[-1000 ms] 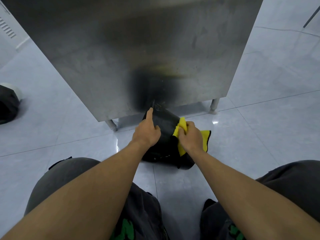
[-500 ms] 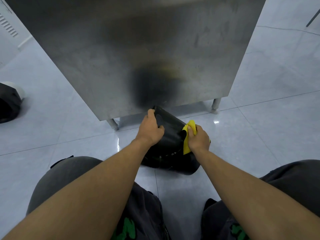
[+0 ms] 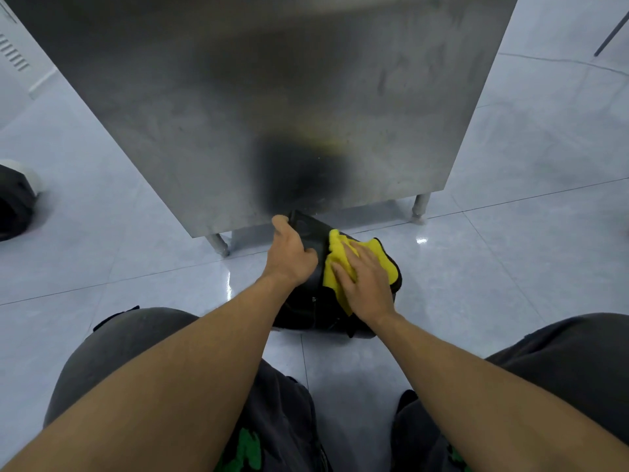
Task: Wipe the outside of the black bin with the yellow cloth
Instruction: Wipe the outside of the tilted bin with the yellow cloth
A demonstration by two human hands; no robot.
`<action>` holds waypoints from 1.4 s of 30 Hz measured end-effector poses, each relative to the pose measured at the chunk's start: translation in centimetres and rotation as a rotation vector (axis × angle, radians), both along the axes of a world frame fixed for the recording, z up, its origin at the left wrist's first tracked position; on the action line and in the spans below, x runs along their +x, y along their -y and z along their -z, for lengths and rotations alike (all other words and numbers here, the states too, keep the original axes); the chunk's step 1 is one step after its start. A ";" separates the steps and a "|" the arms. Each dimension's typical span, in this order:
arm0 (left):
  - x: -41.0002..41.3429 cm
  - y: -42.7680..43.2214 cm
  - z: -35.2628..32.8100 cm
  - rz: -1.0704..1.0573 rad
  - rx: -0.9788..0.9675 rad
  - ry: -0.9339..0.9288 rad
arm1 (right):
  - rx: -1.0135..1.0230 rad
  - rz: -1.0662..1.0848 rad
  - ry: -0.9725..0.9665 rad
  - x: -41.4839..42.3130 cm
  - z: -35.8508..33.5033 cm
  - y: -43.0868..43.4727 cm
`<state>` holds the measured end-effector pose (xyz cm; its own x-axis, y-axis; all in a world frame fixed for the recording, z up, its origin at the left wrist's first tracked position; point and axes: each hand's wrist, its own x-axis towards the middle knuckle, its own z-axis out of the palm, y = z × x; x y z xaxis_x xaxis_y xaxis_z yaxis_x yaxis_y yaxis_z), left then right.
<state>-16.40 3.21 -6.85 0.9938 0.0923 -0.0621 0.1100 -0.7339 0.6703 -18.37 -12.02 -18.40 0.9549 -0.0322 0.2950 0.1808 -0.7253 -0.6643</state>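
Note:
The black bin (image 3: 311,306) stands on the floor in front of my knees, tilted with its top toward the steel cabinet. My left hand (image 3: 289,255) grips the bin's upper rim, thumb up along the edge. The yellow cloth (image 3: 340,264), edged in black, is spread over the bin's right side. My right hand (image 3: 366,284) lies flat on the cloth with fingers extended, pressing it against the bin. Much of the bin's right side is hidden under cloth and hand.
A tall stainless steel cabinet (image 3: 272,97) on short legs (image 3: 420,207) stands just behind the bin. Glossy pale floor tiles (image 3: 493,267) spread all around. A dark rounded object (image 3: 15,202) lies at the far left. My knees in dark trousers frame the bottom.
My right hand has opened from a bunched grip to a flat palm, spreading the cloth wider over the bin's right side. My left hand stays on the rim.

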 end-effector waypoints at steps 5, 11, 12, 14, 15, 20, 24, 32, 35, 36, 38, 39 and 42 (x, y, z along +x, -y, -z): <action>0.3 -0.3 -0.1 0.052 0.014 -0.042 | 0.021 0.281 -0.253 0.1 1.2 1.9; 0.3 -0.8 0.6 0.062 0.137 -0.085 | -0.032 0.320 -0.342 -0.3 0.8 2.0; 0.4 -0.8 0.6 0.059 0.120 -0.084 | -0.059 0.277 -0.288 -0.5 0.7 1.8; 0.5 -0.5 0.6 0.043 0.086 -0.081 | -0.084 0.163 -0.163 -0.7 0.6 1.3; 0.4 -0.3 0.6 0.033 0.066 -0.072 | -0.102 0.099 -0.103 -0.8 0.6 1.1; 0.2 0.5 0.0 -0.036 -0.042 -0.033 | -0.210 -0.141 0.002 -0.6 -0.4 0.3; 0.2 0.2 -0.3 0.037 0.002 -0.042 | -0.173 0.044 -0.228 -0.7 -0.4 0.3; 0.1 0.3 -0.1 0.104 0.004 -0.083 | 0.053 0.340 -0.217 0.2 -0.6 1.3; -0.1 0.7 -0.2 0.096 -0.028 -0.071 | 0.119 0.413 -0.263 0.5 -0.6 1.9; -0.1 0.7 -0.2 0.089 -0.015 -0.071 | 0.086 0.391 -0.262 0.3 -0.5 1.9; 0.1 0.7 -0.1 0.068 0.023 -0.079 | -0.005 0.302 -0.248 -0.5 -0.3 1.5; 0.1 0.7 -0.1 0.057 0.037 -0.085 | -0.051 0.248 -0.223 -0.8 -0.2 1.3; 0.2 0.6 -0.2 0.032 0.035 -0.095 | -0.167 0.073 -0.106 -0.9 -0.8 0.9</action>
<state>-16.21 2.59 -6.63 0.9861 0.0645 -0.1532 0.1479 -0.7608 0.6319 -19.28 -12.90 -17.58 0.9779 -0.0613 0.1999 0.0592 -0.8358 -0.5459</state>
